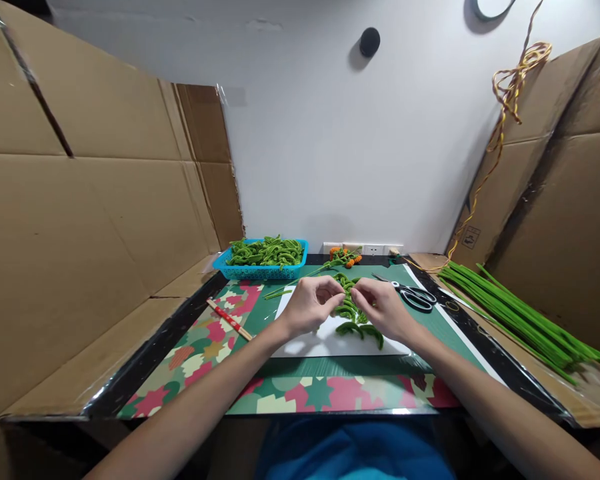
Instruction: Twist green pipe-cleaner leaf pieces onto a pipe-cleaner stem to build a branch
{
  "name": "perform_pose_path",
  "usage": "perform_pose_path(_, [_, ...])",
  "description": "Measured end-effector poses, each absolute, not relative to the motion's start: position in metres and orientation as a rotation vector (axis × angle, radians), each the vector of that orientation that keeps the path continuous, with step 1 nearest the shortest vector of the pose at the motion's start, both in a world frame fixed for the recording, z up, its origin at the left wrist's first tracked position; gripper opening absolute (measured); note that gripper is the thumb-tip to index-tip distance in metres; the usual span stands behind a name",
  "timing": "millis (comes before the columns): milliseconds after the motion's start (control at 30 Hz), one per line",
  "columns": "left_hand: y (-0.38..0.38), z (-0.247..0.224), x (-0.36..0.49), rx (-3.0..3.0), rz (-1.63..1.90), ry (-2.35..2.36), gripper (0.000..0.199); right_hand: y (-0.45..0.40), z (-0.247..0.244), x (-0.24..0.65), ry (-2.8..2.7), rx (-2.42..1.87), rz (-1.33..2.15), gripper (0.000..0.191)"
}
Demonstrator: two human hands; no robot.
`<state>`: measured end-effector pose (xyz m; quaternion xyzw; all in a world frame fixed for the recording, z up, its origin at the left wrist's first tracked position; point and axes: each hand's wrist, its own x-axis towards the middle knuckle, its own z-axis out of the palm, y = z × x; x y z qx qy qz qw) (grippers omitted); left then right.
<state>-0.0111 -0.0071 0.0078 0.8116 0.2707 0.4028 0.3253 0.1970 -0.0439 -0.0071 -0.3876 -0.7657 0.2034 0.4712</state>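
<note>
My left hand (314,304) and my right hand (381,308) face each other above a white sheet (300,345), thumb and forefinger of each pinched together. What the fingertips hold, if anything, is too small to make out. Just behind and beneath them lies a cluster of fuzzy green curved pieces (347,312), partly hidden by my hands. Nearer to me on the sheet are a few darker, leaf-like green pieces (350,329). To the right of my right hand rest black-handled scissors (417,297).
A blue basket (260,272) heaped with green curved pieces stands at the back left. Orange flower-like clusters (347,257) on green stems lie near the wall sockets (374,249). Chopsticks in a red wrapper (229,319) lie left. Long green stems (525,320) lie right, beside cardboard walls (555,167).
</note>
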Motion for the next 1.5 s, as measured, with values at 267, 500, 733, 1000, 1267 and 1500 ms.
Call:
perform_pose_path(267, [-0.008, 0.017, -0.008, 1.769, 0.782, 0.545, 0.034, -0.046, -0.010, 0.207, -2.080, -0.828, 0.025, 0.029])
perform_pose_path(500, [-0.011, 0.011, -0.007, 2.368, 1.162, 0.678, 0.012, -0.043, -0.010, 0.187, -1.527, -0.983, 1.112, 0.046])
perform_pose_path(733, [-0.013, 0.003, 0.001, 1.907, 0.979, 0.674, 0.026, -0.046, -0.008, 0.200, -1.895, -0.969, 0.387, 0.035])
perform_pose_path(1000, [-0.010, -0.003, 0.005, 1.803, 0.987, 0.687, 0.036, -0.040, -0.012, 0.203, -1.876, -0.970, 0.096, 0.038])
perform_pose_path(1267, [-0.018, -0.002, 0.009, 1.912, 1.104, 0.713, 0.030, -0.038, -0.017, 0.193, -1.850, -0.991, -0.121, 0.042])
perform_pose_path(1500, [-0.015, -0.007, 0.007, 2.011, 1.166, 0.800, 0.025, -0.039, -0.023, 0.196, -1.916, -1.001, -0.217, 0.026])
